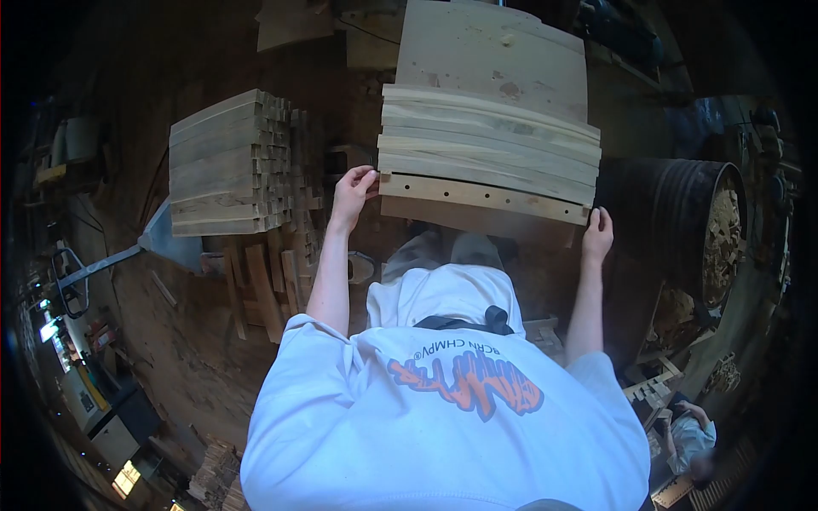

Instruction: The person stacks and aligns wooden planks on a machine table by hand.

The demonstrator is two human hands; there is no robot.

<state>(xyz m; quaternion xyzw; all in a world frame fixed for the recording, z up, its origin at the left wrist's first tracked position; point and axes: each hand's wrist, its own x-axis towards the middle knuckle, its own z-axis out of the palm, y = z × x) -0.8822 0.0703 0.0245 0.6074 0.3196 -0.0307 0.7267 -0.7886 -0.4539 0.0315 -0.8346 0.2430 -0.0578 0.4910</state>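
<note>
Dim workshop floor (pixel 170 324) spreads under everything, its far reaches sinking into shadow and the corners cut off by the black rim of the view, so much of the clutter along both sides is hard to make out. A white shirt (pixel 443 417) with orange lettering fills the lower middle and hides whatever lies beneath it. Ahead stands a pale, stained work surface (pixel 486 51), its near part covered by planks. To the right is a dark ribbed drum (pixel 673 204); light wood scraps (pixel 724 230) show at its mouth, while its depth cannot be seen. On the left rises a neat stack of boards (pixel 217 166). Pale planks (pixel 486 136) lie side by side across the work surface, streaked with grain and uneven at the ends. At lower right a co-worker (pixel 692 439) appears small and partly blurred. Along the near edge of the planks is a long, narrow wooden strip (pixel 469 194), light in colour, with a dark gap behind it. The left hand (pixel 351 189) pinches its left end; the right hand (pixel 599 232) holds the other, some fingertips hidden. Small dark holes (pixel 446 194) dot the strip's face in a row.
</note>
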